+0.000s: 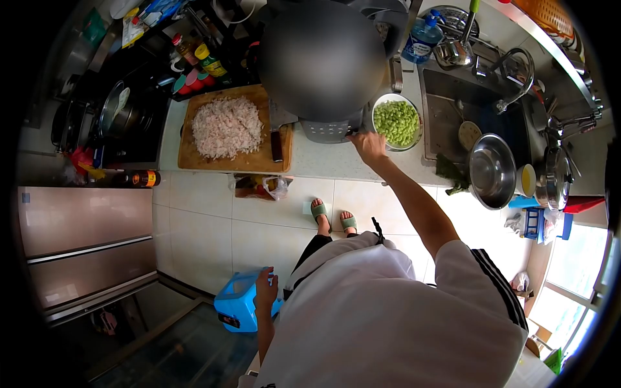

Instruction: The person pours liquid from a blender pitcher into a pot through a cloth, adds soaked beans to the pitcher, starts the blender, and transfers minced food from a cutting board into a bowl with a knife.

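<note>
My right hand [370, 147] reaches to the counter's front edge. Its fingers are closed at the lower right corner of a grey appliance [323, 132] with small marks on its front; a small dark thing shows at the fingertips, too little to name. Just beyond that hand stands a white bowl [419, 134] of chopped green vegetable [396, 122]. My left hand [266, 288] hangs low at my side, fingers loosely bent and apart, holding nothing, in front of a blue bin [236, 304]. A large dark, blurred round shape [322, 58] hides most of the appliance.
A wooden board [187, 152] bears chopped pale pink meat [228, 128] and a cleaver [277, 146]. To the right are a sink [436, 97] and a steel basin [491, 171] overhanging the counter edge. Bottles [210, 63] and a stove [139, 136] stand left. A bag [278, 189] sits below the counter.
</note>
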The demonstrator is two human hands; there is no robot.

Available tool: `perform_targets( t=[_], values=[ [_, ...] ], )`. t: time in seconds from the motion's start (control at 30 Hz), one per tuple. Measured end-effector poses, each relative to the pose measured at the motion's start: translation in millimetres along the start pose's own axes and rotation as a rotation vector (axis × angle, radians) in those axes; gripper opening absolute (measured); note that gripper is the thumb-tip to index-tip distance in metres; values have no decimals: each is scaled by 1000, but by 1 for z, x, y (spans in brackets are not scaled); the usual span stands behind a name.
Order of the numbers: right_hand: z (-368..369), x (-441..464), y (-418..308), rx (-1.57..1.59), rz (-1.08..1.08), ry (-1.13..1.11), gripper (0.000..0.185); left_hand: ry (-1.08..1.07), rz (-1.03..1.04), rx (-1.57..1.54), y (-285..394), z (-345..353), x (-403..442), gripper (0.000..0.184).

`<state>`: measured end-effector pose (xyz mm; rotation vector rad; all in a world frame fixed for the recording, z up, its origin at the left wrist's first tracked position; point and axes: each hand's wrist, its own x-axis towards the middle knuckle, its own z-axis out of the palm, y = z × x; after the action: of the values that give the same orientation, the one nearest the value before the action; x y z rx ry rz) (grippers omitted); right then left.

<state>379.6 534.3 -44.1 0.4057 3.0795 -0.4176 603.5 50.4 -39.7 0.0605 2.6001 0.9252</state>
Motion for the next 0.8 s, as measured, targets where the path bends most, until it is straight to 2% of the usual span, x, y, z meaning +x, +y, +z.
perform_targets(
  t=[0.03,0.13,0.23,0.53,0.63,0.8],
  values=[
    [1,0,1,-7,-4,8,31,2,4,1,0,0,0,28],
    [7,-1,4,14,-137,327,46,-6,-37,-49,1,0,-1,29],
    [9,-1,5,11,-156,357,47,1,-32,-45,-1,1,-1,29],
    [6,-2,3,17,-132,337,48,-5,-52,-37,0,-1,-2,29],
    [-2,-3,-2,-11,-2,27,34,-3,-57,-44,-1,-2,-2,29],
    [5,1,1,-14,0,35,39,-11,-64,-43,-1,-2,-2,29]
  ],
)
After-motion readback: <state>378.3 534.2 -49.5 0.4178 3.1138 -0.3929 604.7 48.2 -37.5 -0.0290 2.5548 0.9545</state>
